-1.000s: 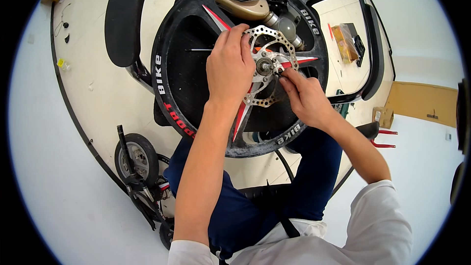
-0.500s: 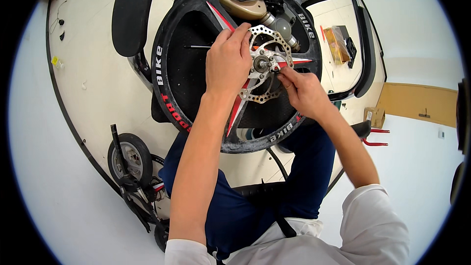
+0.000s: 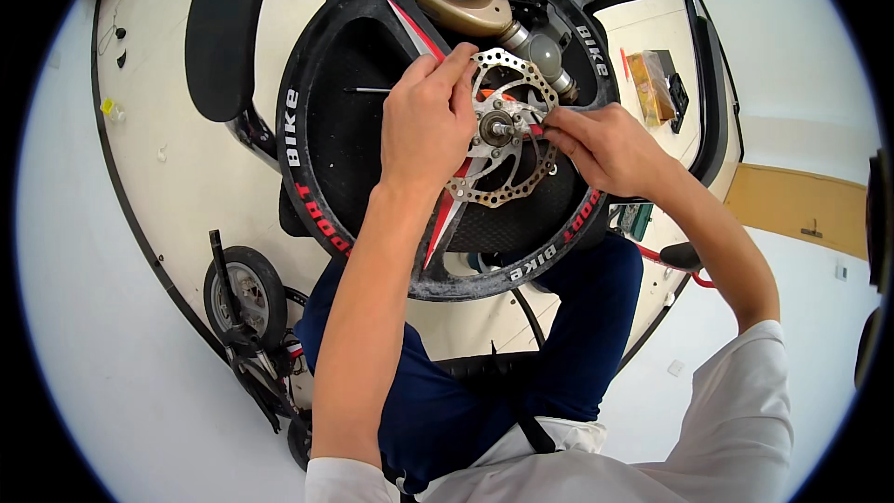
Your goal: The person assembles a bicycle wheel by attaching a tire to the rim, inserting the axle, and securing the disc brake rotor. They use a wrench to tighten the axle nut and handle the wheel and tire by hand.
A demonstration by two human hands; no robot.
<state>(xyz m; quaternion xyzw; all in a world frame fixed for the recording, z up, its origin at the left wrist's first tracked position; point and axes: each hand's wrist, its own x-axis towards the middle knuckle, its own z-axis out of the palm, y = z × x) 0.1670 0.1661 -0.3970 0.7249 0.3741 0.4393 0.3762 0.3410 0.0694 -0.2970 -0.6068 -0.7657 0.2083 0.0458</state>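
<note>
A black bicycle wheel [image 3: 456, 289] with red and silver spokes lies flat in front of me, on a black seat [image 3: 358, 154]. Its metal brake disc [image 3: 484, 196], full of small holes, sits around the hub [image 3: 496, 129]. My left hand [image 3: 424, 121] is closed on the disc's upper left edge. Right of the hub, my right hand [image 3: 601, 144] pinches something small and dark over the disc; its kind is hidden by the fingers. A thin rod [image 3: 368, 89] sticks out left of my left hand.
Beyond the hub lie a gold-coloured part [image 3: 470, 14] and a silver-grey cylindrical part [image 3: 540, 54]. Black armrests [image 3: 223, 33] flank the seat. A small-wheeled vehicle [image 3: 247, 303] is on the floor at left. An orange package [image 3: 650, 84] lies at right.
My right hand has moved slightly right and up, away from the hub's lower right side. My left hand keeps its hold on the brake disc. The view has shifted slightly.
</note>
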